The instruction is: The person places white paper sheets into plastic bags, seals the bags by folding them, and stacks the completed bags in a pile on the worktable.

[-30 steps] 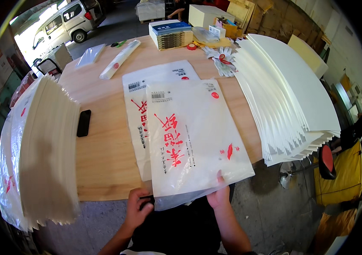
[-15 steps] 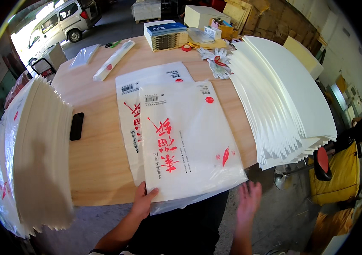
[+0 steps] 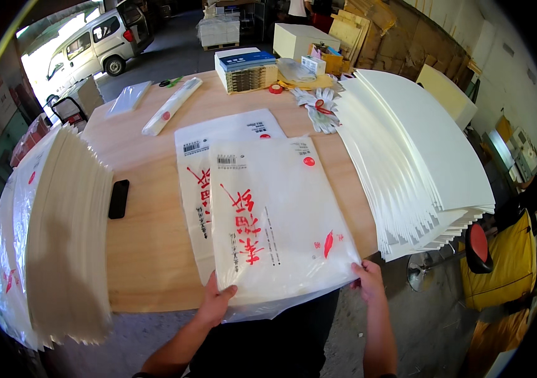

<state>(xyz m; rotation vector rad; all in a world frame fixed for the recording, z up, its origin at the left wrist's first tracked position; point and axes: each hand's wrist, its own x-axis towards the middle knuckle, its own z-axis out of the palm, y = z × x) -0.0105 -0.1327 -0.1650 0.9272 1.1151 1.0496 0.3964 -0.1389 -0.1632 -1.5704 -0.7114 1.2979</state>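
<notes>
In front of me lies a clear plastic bag (image 3: 294, 227) with red and black print and white sheets inside. Its near end hangs past the table edge. My left hand (image 3: 216, 297) pinches the bag's near left corner, thumb on top. At the near right corner, my right hand (image 3: 367, 277) grips the same bag between thumb and fingers. A second printed plastic bag (image 3: 186, 135) lies beneath it, showing along the left and far sides.
A tall stack of white sheets (image 3: 432, 145) stands on the right, and packed sheets (image 3: 70, 246) on the left. Beside those lies a black phone (image 3: 118, 199). Gloves (image 3: 319, 110), red tape (image 3: 275, 89), a plastic roll (image 3: 171, 107) and booklets (image 3: 248, 72) sit farther back on the wooden table (image 3: 149, 252).
My right hand, open beside the bag before, has closed on its near right corner. My left hand keeps its hold. The whole view has shifted slightly.
</notes>
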